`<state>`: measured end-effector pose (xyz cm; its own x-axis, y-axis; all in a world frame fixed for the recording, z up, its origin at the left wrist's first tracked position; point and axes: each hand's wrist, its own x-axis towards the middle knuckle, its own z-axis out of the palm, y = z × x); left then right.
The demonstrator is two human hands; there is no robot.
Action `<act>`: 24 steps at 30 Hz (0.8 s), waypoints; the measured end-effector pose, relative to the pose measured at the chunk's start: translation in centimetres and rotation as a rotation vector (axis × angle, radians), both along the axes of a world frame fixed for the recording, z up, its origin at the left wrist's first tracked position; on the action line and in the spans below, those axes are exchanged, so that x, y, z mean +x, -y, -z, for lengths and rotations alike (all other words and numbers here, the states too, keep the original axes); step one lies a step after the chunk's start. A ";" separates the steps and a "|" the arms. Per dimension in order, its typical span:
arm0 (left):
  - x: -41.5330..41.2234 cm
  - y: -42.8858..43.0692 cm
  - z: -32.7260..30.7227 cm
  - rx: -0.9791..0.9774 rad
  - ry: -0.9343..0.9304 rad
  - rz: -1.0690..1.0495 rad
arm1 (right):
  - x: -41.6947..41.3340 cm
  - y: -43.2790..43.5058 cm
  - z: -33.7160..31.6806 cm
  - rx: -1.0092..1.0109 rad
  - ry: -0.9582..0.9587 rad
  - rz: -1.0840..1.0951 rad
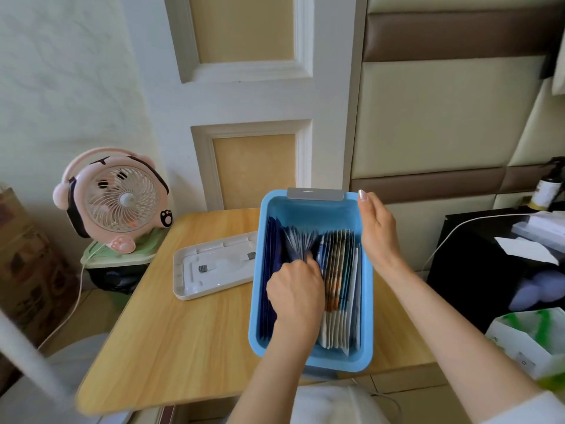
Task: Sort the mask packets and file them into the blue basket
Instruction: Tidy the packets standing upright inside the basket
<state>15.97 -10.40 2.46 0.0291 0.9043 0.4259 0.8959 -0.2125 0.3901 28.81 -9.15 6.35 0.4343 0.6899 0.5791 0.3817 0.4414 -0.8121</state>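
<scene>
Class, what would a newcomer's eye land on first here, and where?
The bright blue plastic basket mid-frame on the light wooden table, crammed with upright mask packets. The left hand grips a fanned bunch inside it while the right hand holds its far right rim. A pink round desk fan stands far left.

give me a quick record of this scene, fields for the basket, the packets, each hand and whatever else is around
blue basket: on the wooden table, grey handle at its far end
mask packets: standing on edge in rows inside; dark blue at left, white-edged at right
left hand: in the basket, fingers curled in among the packets
right hand: grips the basket's right rim near the far corner
white tray: on the table, by the basket's left wall
pink fan: beyond the table's far left corner
</scene>
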 end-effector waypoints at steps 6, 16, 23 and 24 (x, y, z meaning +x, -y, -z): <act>-0.6 -0.3 -0.5 -0.266 0.324 0.163 | 0.2 0.2 0.2 -0.010 0.003 0.025; -1.8 -0.2 0.0 -0.457 0.454 0.215 | 0.2 -0.5 0.8 0.013 -0.013 0.179; -2.7 1.3 -0.7 -0.354 -0.059 0.234 | 0.5 -0.7 0.1 -0.004 -0.031 -0.005; -2.9 1.7 -1.0 -0.257 -0.134 0.219 | 0.6 -0.8 0.0 -0.008 -0.036 -0.022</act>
<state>13.04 -12.11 3.49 0.2744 0.9474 0.1646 0.8865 -0.3156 0.3384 29.38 -8.38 6.33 0.4393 0.7039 0.5582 0.3424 0.4432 -0.8284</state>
